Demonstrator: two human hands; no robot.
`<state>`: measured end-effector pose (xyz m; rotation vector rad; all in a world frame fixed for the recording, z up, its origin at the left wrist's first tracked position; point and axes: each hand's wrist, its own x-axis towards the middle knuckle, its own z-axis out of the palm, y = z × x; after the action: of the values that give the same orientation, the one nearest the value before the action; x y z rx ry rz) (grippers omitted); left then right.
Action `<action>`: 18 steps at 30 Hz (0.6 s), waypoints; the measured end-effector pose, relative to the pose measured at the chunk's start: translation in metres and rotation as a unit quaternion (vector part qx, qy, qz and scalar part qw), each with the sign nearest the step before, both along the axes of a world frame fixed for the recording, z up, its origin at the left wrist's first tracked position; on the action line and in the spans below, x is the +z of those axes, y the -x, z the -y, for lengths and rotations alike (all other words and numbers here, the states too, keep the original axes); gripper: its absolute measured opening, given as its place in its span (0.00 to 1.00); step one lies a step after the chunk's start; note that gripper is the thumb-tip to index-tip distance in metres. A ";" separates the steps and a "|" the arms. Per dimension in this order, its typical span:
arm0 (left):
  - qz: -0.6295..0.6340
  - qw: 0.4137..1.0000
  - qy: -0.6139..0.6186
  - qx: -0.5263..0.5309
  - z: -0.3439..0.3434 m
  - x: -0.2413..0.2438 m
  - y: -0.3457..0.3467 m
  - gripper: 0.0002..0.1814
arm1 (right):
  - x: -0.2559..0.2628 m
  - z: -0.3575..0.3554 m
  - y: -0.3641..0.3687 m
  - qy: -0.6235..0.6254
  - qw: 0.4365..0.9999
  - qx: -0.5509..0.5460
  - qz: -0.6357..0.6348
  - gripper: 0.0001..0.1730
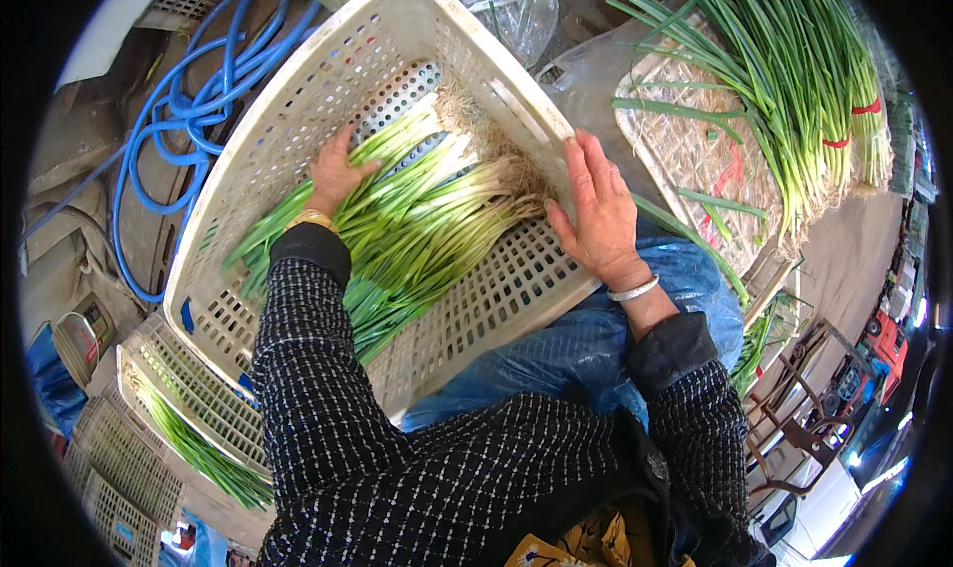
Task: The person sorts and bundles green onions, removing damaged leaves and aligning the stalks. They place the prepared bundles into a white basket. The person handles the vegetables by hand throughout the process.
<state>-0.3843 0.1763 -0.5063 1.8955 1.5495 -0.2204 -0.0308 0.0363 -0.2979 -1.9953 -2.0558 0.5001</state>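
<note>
A large cream plastic crate (476, 377) with perforated walls stands tilted before me. In it lies a layer of green onions (417, 217), their roots toward the right wall and green tops toward the lower left. My left hand (339, 172) reaches inside, resting on the far left of the onions, thumb and fingers spread. My right hand (599, 209) lies against the crate's right rim, fingers extended and thumb apart. A bangle circles each wrist. Part of the perforated crate floor (406, 94) shows beyond the onions.
Bundled green onions (789, 83) with red ties lie at the upper right by a plastic-covered crate (670, 120). A blue hose (186, 113) lies coiled at the left. Another crate (223, 410) with onions beside it is at lower left. Blue plastic (514, 366) covers my lap.
</note>
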 end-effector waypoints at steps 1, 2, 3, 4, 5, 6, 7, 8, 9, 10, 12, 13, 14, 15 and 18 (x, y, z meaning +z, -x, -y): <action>-0.048 0.999 -0.012 -0.007 0.001 0.014 0.002 0.45 | 0.001 0.001 0.001 0.009 1.000 -0.006 0.001 0.42; -0.064 0.997 -0.037 -0.018 0.007 0.023 0.012 0.42 | 0.002 0.001 0.001 0.018 1.000 -0.010 0.009 0.42; -0.082 0.994 -0.066 -0.029 0.011 0.031 0.025 0.39 | 0.002 0.001 0.001 0.018 1.000 -0.008 0.007 0.43; -0.118 0.987 -0.096 -0.046 0.023 0.028 0.042 0.37 | 0.002 0.000 0.000 0.016 1.000 -0.005 0.007 0.43; -0.155 0.977 -0.128 -0.067 0.039 0.018 0.056 0.35 | 0.001 0.002 0.000 0.012 1.000 -0.007 0.005 0.44; -0.134 0.982 -0.134 -0.028 0.055 0.011 0.065 0.34 | 0.001 0.000 0.000 0.026 1.000 -0.008 0.012 0.45; -0.146 0.980 -0.136 -0.026 0.062 0.003 0.067 0.34 | 0.002 -0.001 0.001 0.027 1.000 -0.004 0.015 0.45; -0.159 0.977 -0.139 -0.024 0.063 -0.005 0.068 0.35 | 0.002 -0.002 0.001 0.026 1.000 -0.001 0.017 0.45; -0.171 0.975 -0.142 -0.022 0.062 -0.009 0.067 0.35 | 0.004 -0.002 0.001 0.026 0.999 0.002 0.020 0.45; -0.198 0.979 -0.041 -0.030 0.041 0.006 0.059 0.36 | 0.002 -0.003 -0.001 0.021 1.000 0.003 0.022 0.45; -0.240 0.969 0.027 -0.042 0.017 0.041 0.043 0.37 | -0.001 0.001 -0.001 0.003 1.000 0.009 0.011 0.44; -0.262 0.962 0.061 -0.046 0.011 0.052 0.036 0.37 | -0.001 0.002 -0.001 -0.006 1.000 0.013 0.004 0.44; -0.246 0.969 -0.023 -0.027 0.011 0.053 0.032 0.36 | 0.000 0.000 -0.003 0.002 1.000 0.008 0.009 0.43; -0.203 0.976 -0.076 0.002 0.016 0.052 0.029 0.34 | -0.001 0.000 -0.003 -0.019 1.000 0.012 0.004 0.43; -0.051 0.977 -0.205 0.040 0.042 0.063 0.002 0.25 | -0.010 0.004 -0.005 -0.059 0.998 0.014 0.000 0.45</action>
<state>-0.3859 0.1338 -0.4432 2.1534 1.8468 0.0442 -0.0257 0.0323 -0.3079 -1.9027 -2.0658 0.3745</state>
